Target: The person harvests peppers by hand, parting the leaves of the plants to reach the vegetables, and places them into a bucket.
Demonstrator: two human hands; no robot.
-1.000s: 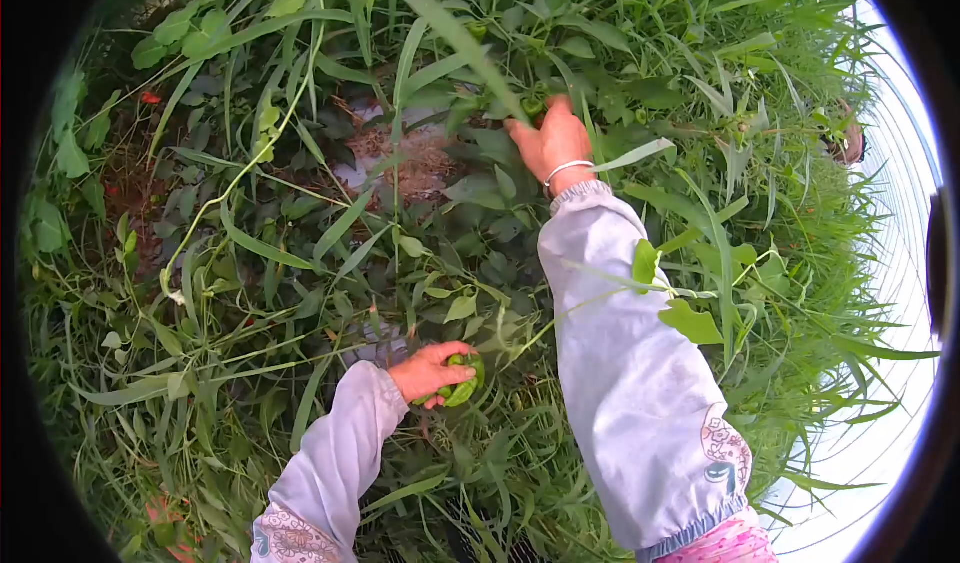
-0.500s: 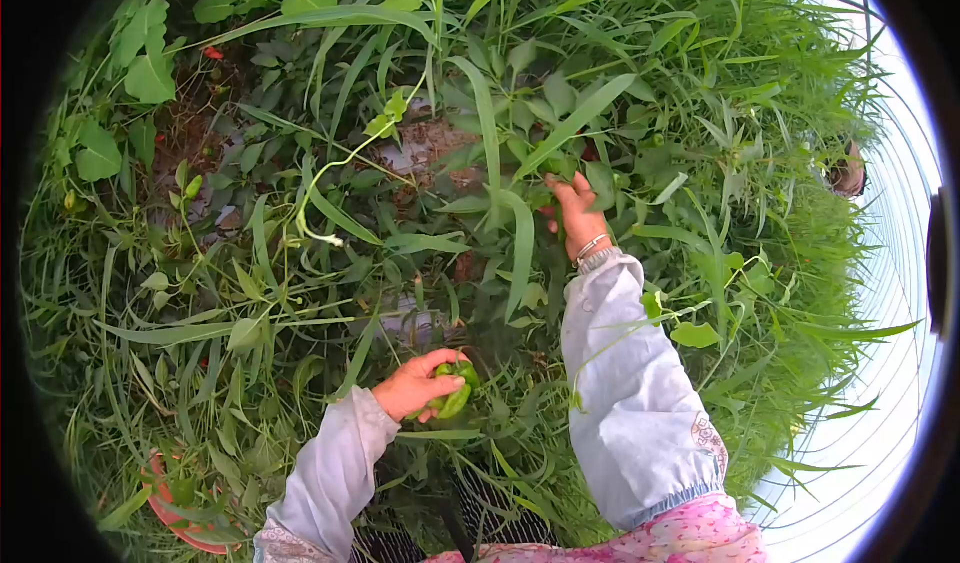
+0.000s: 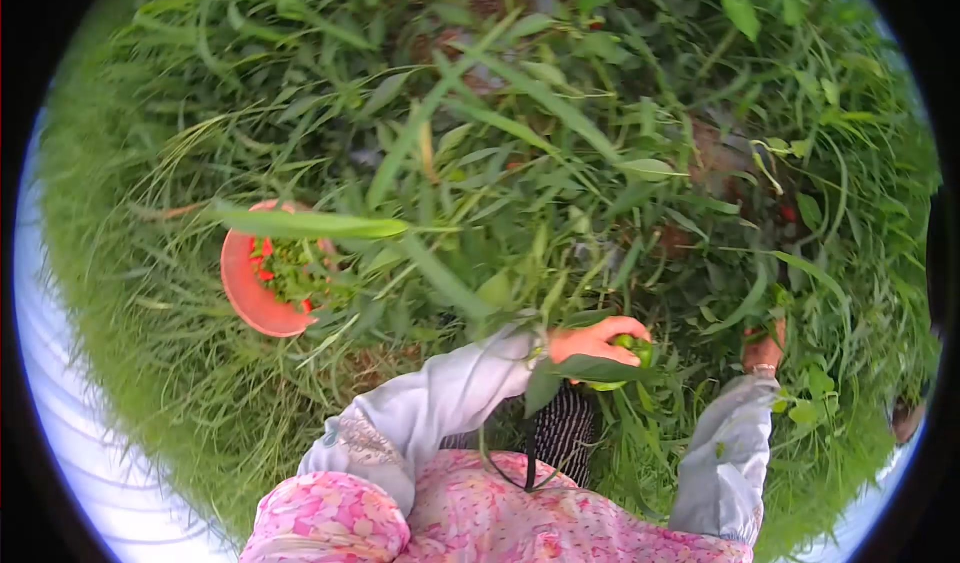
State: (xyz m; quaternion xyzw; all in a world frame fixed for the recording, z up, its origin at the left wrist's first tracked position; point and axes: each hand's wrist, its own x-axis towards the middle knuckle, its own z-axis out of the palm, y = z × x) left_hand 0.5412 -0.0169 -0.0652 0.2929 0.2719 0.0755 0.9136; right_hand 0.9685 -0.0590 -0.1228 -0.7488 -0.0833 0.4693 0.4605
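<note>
Green peppers (image 3: 632, 349) are gripped in my left hand (image 3: 592, 343), fingers curled around them, low over the plants in front of my body. A long leaf crosses in front of this hand. My right hand (image 3: 765, 347) reaches in among pepper plants at the lower right. Leaves and shadow hide its fingers, so what it touches cannot be made out. A bracelet (image 3: 763, 367) circles the right wrist. Both arms wear pale sleeves.
A reddish bucket (image 3: 262, 308) holding red and green peppers (image 3: 290, 268) stands among the grass at left. Tall weeds and long grass blades surround the pepper plants. A translucent greenhouse wall (image 3: 75, 453) curves along the lower left.
My view has swung left, bringing the whole bucket into sight. My left hand keeps hold of the green peppers. The right hand now appears lower and farther right, its fingers more covered by foliage.
</note>
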